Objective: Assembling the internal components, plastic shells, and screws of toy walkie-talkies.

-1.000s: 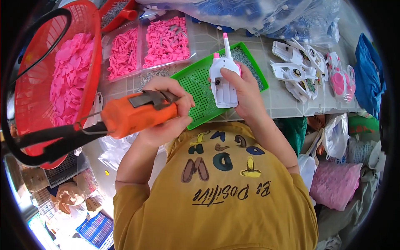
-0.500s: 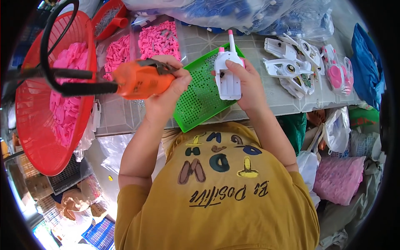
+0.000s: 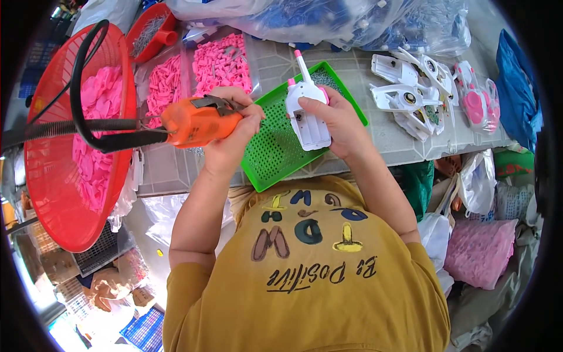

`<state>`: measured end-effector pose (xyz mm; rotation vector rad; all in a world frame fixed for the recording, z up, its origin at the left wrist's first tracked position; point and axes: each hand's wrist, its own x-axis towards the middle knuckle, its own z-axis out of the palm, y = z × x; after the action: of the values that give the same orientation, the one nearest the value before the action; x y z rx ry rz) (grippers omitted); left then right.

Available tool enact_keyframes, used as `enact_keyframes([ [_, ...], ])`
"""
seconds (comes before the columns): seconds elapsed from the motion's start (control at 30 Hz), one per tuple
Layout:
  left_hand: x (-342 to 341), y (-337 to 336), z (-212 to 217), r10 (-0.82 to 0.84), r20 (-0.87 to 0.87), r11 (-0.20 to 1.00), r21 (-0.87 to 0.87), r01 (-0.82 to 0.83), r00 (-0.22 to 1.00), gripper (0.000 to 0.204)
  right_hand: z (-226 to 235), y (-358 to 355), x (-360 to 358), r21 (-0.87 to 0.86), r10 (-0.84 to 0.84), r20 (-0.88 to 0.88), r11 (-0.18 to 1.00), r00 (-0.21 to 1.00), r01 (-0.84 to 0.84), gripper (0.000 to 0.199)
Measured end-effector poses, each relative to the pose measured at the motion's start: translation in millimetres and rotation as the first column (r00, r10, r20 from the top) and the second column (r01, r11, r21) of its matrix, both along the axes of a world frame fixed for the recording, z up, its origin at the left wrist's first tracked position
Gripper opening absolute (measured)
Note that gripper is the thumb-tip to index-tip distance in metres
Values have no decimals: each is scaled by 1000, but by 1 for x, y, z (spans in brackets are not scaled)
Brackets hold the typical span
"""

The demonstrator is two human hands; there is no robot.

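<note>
Hands (image 3: 343, 122) nearer; handset (image 3: 311, 132) newly tilted.

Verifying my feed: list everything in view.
Table: one, grey, centre
Tray: one, green, near edge
Handset: one, white-pink, over tray
Tool: one, orange, left of handset
Basket: one, red, left
Flat parts: uncounted, pink, in basket
Small parts: uncounted, pink, right of basket
Scoop: one, red, upper left
Casings: several, white, right of tray
Mixed parts: uncounted, pink-white, beside casings
Bag: one, blue, right
Wrapping: uncounted, clear, far edge
Other bags and crates: several, mixed, lower corners
Shirt: one, mustard, bottom
Left fingers: one hand, around tool
Right fingers: one hand, around handset
</note>
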<state>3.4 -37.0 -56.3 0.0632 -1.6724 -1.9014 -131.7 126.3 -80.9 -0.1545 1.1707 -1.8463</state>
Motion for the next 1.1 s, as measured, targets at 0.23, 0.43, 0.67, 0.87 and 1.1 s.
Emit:
enact_keyframes([
  [0.23, 7, 9, 23, 92, -3, 994, -61, -92, 996, 32, -1, -1, 2, 46, 37, -27, 998, 999, -36, 41],
  [0.43, -7, 18, 67, 10, -320, 999, -38, -24, 948, 35, 1, -2, 3, 117, 65, -36, 991, 997, -60, 39],
  [0.67, -34, 18, 64, -24, -340, 1000, -5, 24, 940, 32, 1, -3, 1, 108, 101, -45, 990, 994, -96, 38],
  [0.87, -46, 20, 55, -14, -281, 998, 52, 30, 960, 30, 8, -1, 1, 104, 95, -21, 990, 995, -92, 37],
  [1.1, -53, 18, 46, -76, -183, 997, -18, 74, 980, 32, 6, -2, 4, 91, 109, -72, 991, 991, -102, 36],
])
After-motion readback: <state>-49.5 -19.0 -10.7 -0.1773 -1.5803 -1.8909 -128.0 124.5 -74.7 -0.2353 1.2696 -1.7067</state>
